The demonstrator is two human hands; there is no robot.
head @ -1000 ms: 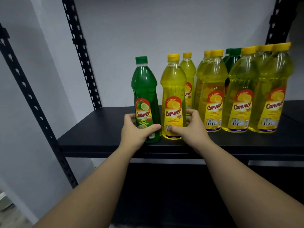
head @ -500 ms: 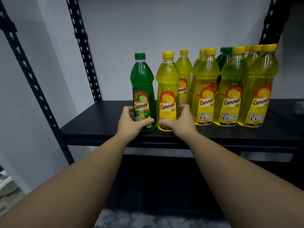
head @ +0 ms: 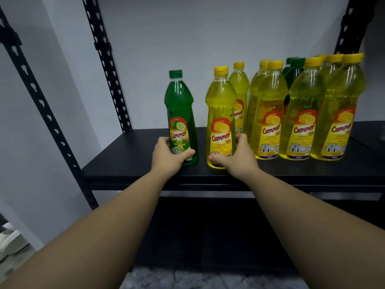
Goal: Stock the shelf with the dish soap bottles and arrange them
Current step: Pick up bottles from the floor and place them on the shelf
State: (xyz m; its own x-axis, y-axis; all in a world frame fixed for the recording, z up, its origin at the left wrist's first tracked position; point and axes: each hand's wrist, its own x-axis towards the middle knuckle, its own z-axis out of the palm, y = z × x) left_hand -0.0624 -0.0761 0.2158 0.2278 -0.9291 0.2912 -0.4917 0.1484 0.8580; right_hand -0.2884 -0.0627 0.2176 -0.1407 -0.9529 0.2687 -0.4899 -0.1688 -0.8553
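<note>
A green lime dish soap bottle (head: 179, 105) stands upright on the black shelf (head: 129, 161). My left hand (head: 168, 157) grips its base, thumb across the label. Right beside it stands a yellow lemon bottle (head: 220, 105), and my right hand (head: 237, 159) holds its lower part from the right side. A small gap separates the two bottles. Several more yellow bottles (head: 302, 113) stand in a group to the right, with two green ones (head: 293, 74) partly hidden behind them.
Black perforated uprights (head: 108, 65) frame the shelf at the left, and another stands at the back right (head: 345, 28). A grey wall lies behind. The shelf's left part holds nothing. A lower dark shelf and marbled floor (head: 208, 280) show below.
The two held bottles stand slightly farther apart than before, the green one shifted left. The camera has pulled back a little, so more of my forearms show.
</note>
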